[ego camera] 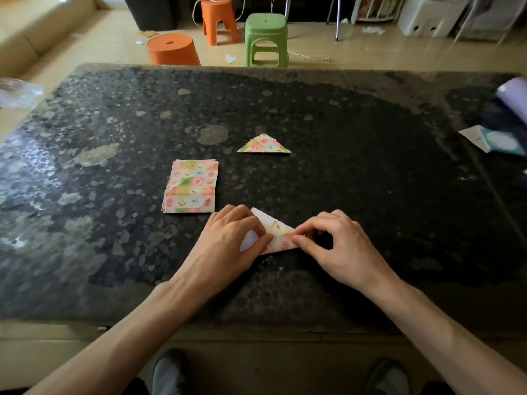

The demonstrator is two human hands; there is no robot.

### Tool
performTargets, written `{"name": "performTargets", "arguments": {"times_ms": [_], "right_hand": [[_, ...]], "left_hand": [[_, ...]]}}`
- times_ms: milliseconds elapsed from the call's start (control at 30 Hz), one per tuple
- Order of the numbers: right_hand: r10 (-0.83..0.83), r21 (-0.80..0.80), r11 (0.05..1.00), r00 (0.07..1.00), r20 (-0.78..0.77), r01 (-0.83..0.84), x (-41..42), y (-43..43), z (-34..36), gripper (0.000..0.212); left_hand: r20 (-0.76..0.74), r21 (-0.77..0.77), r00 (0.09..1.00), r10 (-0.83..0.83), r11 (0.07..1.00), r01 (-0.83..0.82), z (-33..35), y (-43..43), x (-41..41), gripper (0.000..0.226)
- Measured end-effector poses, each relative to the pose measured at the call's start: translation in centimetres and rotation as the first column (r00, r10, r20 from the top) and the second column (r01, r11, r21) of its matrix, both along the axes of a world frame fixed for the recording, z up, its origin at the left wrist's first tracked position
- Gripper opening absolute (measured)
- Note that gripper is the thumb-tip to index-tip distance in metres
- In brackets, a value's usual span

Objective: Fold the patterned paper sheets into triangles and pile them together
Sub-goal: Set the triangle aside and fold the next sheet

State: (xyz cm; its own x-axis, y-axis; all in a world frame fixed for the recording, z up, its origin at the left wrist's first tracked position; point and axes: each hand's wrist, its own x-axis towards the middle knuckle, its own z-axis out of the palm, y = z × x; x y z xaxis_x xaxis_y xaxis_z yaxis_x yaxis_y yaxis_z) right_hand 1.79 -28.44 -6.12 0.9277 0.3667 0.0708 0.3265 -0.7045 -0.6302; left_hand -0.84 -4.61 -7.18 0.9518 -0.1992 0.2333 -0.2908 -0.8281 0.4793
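Note:
A stack of square patterned paper sheets [190,187] lies on the dark speckled table [356,172], left of centre. One folded patterned triangle [263,144] lies farther back, near the middle. Close to me a partly folded sheet [281,236] shows its white back and a patterned flap. My left hand [232,240] presses its left part down with fingers and thumb. My right hand [339,246] pinches the sheet's right corner between thumb and forefinger, its other fingers curled.
A purple roll [513,98] and a teal-and-white card [496,141] lie at the table's right edge. Crumpled clear plastic [17,92] sits at the left. Beyond the far edge stand orange stools [174,49] and a green stool [265,39].

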Motion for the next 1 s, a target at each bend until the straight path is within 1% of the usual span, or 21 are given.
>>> {"name": "performTargets", "arguments": {"times_ms": [233, 467, 600, 700, 833, 1000], "right_hand": [[-0.013, 0.003, 1.0, 1.0, 0.025, 0.013, 0.2, 0.1, -0.1, 0.032], [-0.021, -0.053, 0.998, 1.0, -0.004, 0.021, 0.4, -0.6, 0.2, 0.028], [-0.059, -0.049, 0.997, 0.998, -0.016, 0.058, 0.4, -0.5, 0.1, 0.028], [-0.085, -0.088, 0.993, 0.996, -0.02, 0.083, 0.4, -0.2, 0.1, 0.03], [-0.1, -0.151, 0.984, 0.995, -0.006, 0.098, 0.3, 0.3, 0.1, 0.028], [-0.104, -0.176, 0.979, 0.995, -0.005, 0.101, 0.4, 0.7, 0.2, 0.027]], "left_hand": [[0.049, 0.005, 0.999, 0.023, 1.0, -0.024, -0.5, -0.3, 0.0, 0.021], [0.062, 0.014, 0.997, 0.046, 0.999, -0.047, -0.5, -0.4, 0.0, 0.018], [0.075, 0.018, 0.996, 0.053, 0.998, -0.054, -0.6, -0.5, 0.0, 0.016], [0.074, 0.032, 0.995, 0.062, 0.997, -0.065, -0.6, -0.6, 0.1, 0.017], [0.074, 0.06, 0.995, 0.067, 0.996, -0.071, -0.6, -0.6, 0.2, 0.018], [0.074, 0.076, 0.994, 0.076, 0.994, -0.081, -0.7, -0.7, 0.2, 0.018]]}}
